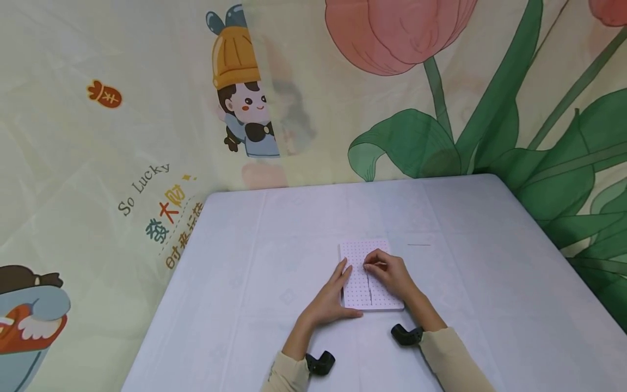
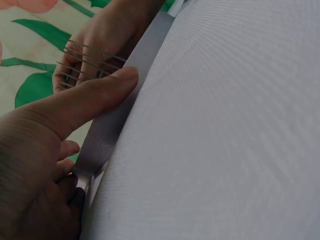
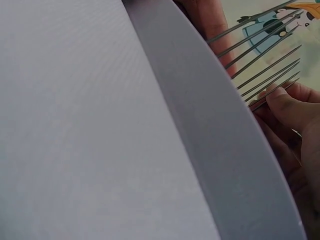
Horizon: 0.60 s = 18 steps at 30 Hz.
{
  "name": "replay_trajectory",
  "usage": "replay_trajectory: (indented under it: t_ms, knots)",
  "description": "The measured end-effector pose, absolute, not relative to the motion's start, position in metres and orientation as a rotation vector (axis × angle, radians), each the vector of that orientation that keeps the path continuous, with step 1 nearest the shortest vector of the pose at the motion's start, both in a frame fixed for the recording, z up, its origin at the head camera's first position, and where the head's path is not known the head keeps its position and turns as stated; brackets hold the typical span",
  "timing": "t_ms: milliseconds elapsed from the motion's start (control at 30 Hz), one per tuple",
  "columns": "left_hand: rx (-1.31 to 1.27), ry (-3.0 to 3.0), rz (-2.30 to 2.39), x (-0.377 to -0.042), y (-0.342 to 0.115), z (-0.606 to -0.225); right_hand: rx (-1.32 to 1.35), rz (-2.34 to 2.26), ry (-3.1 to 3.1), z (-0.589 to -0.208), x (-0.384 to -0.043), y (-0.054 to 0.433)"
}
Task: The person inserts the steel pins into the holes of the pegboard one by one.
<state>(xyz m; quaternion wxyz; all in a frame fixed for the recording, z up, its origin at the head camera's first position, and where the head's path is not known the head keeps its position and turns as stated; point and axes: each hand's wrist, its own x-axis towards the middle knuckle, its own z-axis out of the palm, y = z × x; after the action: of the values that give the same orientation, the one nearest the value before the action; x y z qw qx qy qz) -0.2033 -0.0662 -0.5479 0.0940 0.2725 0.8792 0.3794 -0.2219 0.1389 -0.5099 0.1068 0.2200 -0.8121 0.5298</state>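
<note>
A white pegboard (image 1: 354, 296) with a grid of small holes lies on the table. Several thin metal needles (image 3: 250, 23) stand upright in it, forming a row (image 1: 370, 291) down the middle in the head view. My left hand (image 1: 327, 301) holds the board at its near left corner, thumb along the front side and fingers along the left side. Over the board, my right hand (image 1: 392, 275) pinches a thin needle between thumb and fingertips at the far end of the row. The needle's lower end is hidden by the fingers.
One loose needle (image 1: 418, 245) lies on the white-covered table (image 1: 274, 245), beyond the board's right side. A printed cloth (image 1: 303, 98) hangs behind the table's far edge. Black wrist cameras (image 1: 320, 363) sit by both sleeves.
</note>
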Motion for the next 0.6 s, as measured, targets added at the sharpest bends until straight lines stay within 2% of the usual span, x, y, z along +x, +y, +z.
replay_trajectory:
  t_ms: [167, 300, 600]
  knots:
    - [0.819, 2.601, 1.157, -0.203, -0.067, -0.548, 0.668, 1.571, -2.398, -0.512, -0.225, 0.142]
    - [0.827, 2.600, 1.166, -0.202, -0.066, -0.548, 0.649, 1.643, -2.378, -0.530, -0.234, 0.155]
    - [0.800, 2.607, 1.159, -0.200, -0.065, -0.547, 0.144, 1.459, -2.253, -0.554, -0.264, 0.212]
